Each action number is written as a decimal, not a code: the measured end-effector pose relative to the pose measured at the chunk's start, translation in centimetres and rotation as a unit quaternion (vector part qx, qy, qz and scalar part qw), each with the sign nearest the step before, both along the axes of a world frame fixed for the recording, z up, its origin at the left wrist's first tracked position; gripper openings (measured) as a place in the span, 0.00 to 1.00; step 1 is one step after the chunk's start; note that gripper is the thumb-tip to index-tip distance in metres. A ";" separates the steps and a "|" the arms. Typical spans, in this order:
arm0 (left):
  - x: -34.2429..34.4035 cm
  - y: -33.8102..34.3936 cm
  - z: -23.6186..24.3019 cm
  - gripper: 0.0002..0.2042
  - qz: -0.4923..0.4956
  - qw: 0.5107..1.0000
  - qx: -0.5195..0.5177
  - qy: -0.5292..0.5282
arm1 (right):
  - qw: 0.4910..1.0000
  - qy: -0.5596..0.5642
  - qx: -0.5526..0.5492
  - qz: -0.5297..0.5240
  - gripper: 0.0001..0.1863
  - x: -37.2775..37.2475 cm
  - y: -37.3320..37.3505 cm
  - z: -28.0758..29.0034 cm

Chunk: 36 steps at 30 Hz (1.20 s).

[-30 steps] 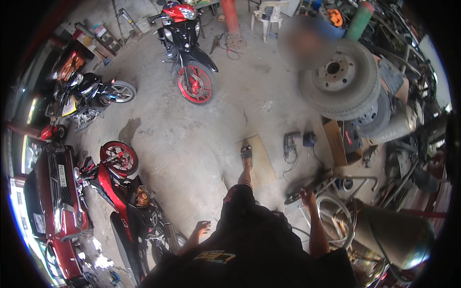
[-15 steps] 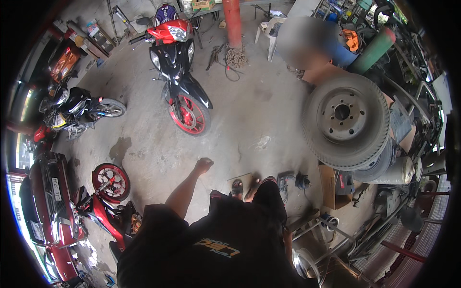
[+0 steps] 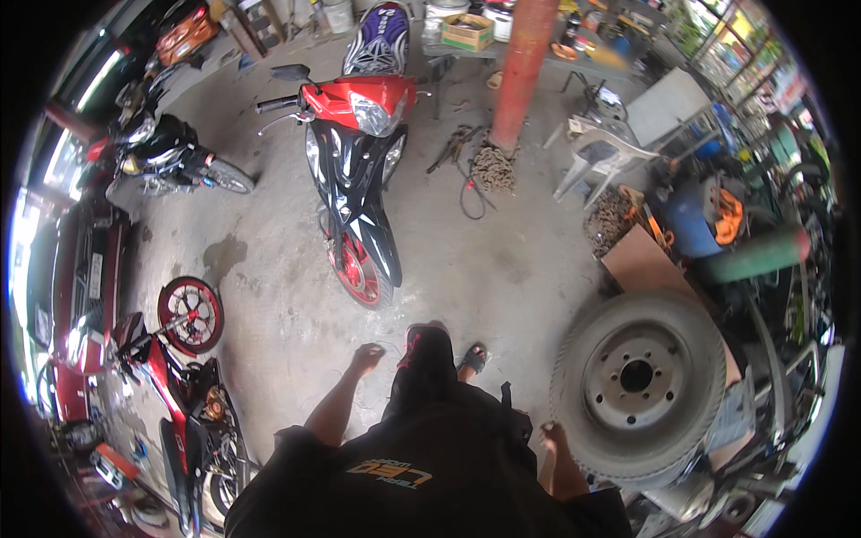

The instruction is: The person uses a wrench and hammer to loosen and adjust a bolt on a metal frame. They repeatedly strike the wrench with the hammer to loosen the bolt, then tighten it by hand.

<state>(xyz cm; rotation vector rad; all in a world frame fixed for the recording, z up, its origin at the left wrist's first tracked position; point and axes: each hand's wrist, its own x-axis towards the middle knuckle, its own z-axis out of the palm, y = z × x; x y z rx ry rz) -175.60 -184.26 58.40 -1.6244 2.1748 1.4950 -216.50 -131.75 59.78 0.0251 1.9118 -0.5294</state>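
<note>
My left hand [image 3: 367,359] hangs over the concrete floor, loosely curled, and I see nothing in it. On the other side, my right hand [image 3: 554,438] is beside the large truck tyre on its steel rim [image 3: 583,430]; its fingers look bent inward, with no object showing. Ahead of me stands a red and black motorcycle [image 3: 363,170] with a red-rimmed front wheel [image 3: 361,273]. The wheel is closest to my left hand, but they are apart. One of my feet, in a dark sandal [image 3: 474,358], shows below.
Left are a partly dismantled red motorcycle [image 3: 179,394], a dark motorcycle [image 3: 170,152] and a dark red car [image 3: 94,269]. A red post [image 3: 522,72] with chain [image 3: 494,169] at its base stands ahead. Far right are a pale plastic chair [image 3: 605,154], cardboard [image 3: 641,260] and a green cylinder [image 3: 753,255].
I have moved forward across the floor, and the view has shifted. The red and black motorcycle and tyre are nearer. My right hand has come into view beside the tyre.
</note>
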 end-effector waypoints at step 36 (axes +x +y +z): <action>-47.5 -29.6 17.2 0.11 0.445 0.844 0.266 -0.135 | 0.740 0.234 -0.519 0.358 0.25 -45.7 -127.0 -8.5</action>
